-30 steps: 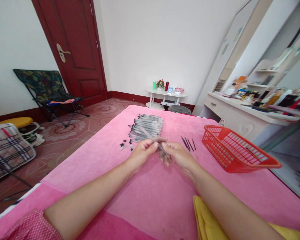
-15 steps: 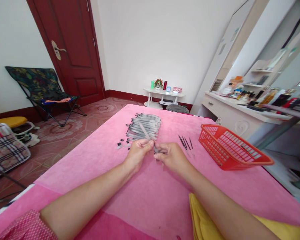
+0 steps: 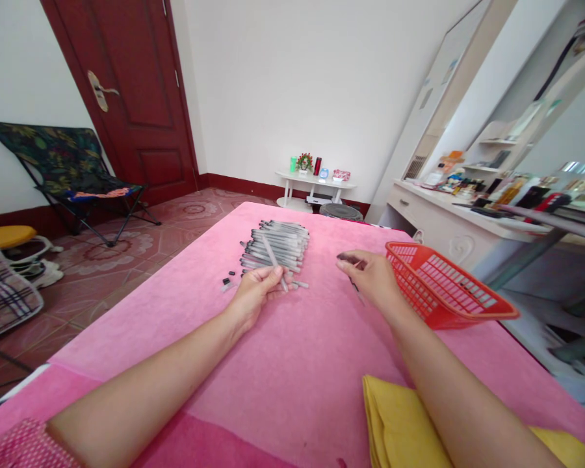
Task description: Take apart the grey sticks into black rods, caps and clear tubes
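My left hand (image 3: 258,286) is closed around a clear pen barrel (image 3: 269,250), which slants up and away from the fingers. Just beyond it lies a pile of clear, dark-tipped pens (image 3: 285,240). Small black caps (image 3: 226,281) are scattered left of that hand, and a short clear piece (image 3: 301,284) lies to its right. Over to the right, my right hand (image 3: 368,273) is down at the thin dark pen refills (image 3: 355,286), its thumb and fingertips pinched on a dark refill end. The hand covers most of the refills.
A red plastic basket (image 3: 448,286) stands just right of my right hand. Folded yellow cloth (image 3: 404,416) lies under my right forearm. Pink cloth (image 3: 292,377) covers the table. Beyond are a low white table (image 3: 292,177), a folding chair (image 3: 73,162) and a cluttered dresser (image 3: 429,208).
My right hand has parted from the left and moved right and forward to the refills. My left hand keeps hold of the pen barrel. The view has shifted slightly.
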Available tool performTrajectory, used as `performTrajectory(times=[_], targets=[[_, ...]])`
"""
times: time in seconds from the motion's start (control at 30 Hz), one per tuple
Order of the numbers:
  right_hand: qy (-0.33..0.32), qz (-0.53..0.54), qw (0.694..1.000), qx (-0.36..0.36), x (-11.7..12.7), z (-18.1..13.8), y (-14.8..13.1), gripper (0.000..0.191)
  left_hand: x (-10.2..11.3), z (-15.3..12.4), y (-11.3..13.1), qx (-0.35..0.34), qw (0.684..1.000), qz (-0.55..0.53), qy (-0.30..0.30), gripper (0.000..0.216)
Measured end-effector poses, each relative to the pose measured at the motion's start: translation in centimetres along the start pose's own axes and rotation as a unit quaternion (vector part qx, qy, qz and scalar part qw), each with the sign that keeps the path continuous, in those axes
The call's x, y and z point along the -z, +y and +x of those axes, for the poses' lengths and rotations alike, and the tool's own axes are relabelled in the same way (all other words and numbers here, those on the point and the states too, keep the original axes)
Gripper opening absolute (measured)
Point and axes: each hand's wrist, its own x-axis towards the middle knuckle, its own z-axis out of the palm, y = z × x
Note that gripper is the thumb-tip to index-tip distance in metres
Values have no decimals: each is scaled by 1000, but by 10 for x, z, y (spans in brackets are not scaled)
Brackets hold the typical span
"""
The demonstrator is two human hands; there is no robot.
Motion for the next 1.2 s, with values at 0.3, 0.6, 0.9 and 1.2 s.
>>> performTrajectory(times=[0.3, 0.6, 0.9, 1.2], targets=[[188, -116, 970, -96, 86, 11, 37, 28, 3, -1, -5, 3, 998, 58, -12, 31], [121, -68, 985, -100, 72, 14, 42, 29, 0, -2, -4, 8, 998, 67, -1, 31], [-253, 22, 967, -9, -8, -9, 13, 11, 1, -2, -4, 0, 997, 75, -11, 31], [-251, 318, 914, -8, -30, -28, -41, 41, -3, -1, 5, -92, 995, 14, 26, 29]])
